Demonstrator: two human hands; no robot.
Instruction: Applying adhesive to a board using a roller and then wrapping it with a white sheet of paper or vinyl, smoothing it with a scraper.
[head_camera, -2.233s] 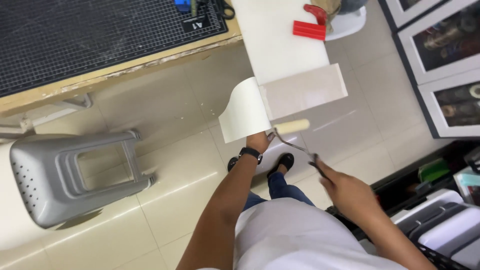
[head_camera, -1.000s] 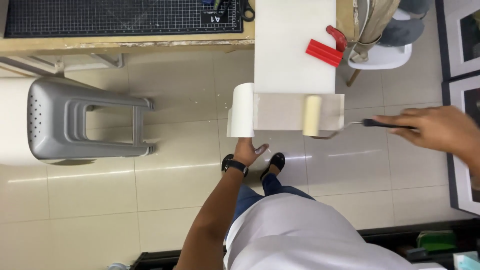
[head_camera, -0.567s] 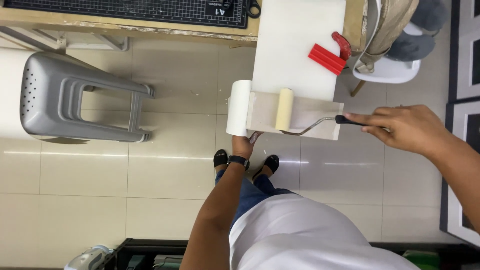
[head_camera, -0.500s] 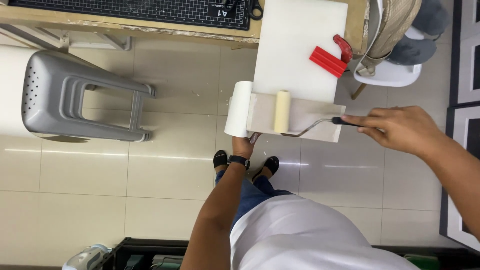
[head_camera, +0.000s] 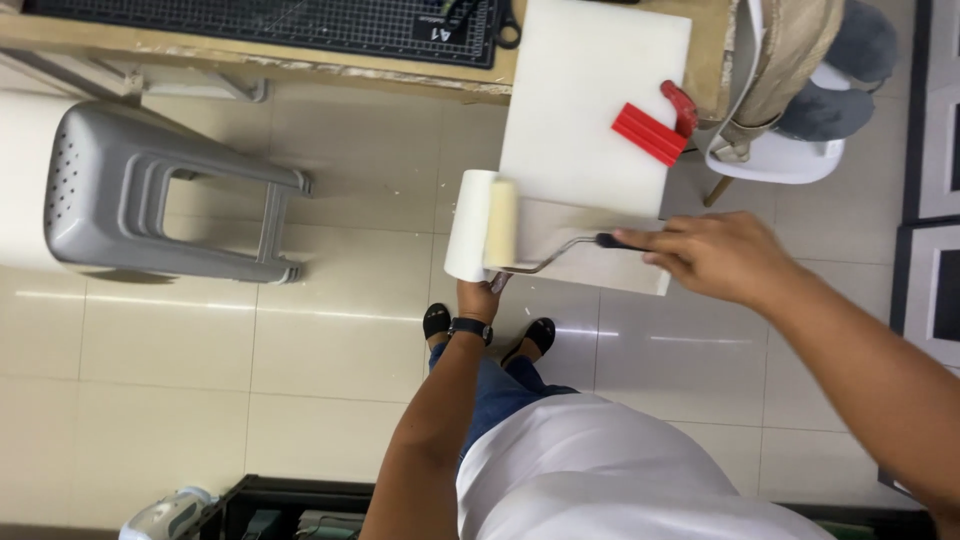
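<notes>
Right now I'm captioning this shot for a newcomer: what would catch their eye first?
The right hand runs a cream roller over a sheet, close to its rolled end, which the left hand steadies from below. A red tool lies on the white board above, and a grey stool stands far left.

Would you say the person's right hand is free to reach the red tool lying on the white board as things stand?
Probably not at once: the right hand is closed around the roller's handle. The red tool lies uncovered on the white board just beyond it, so the path itself looks free.
</notes>
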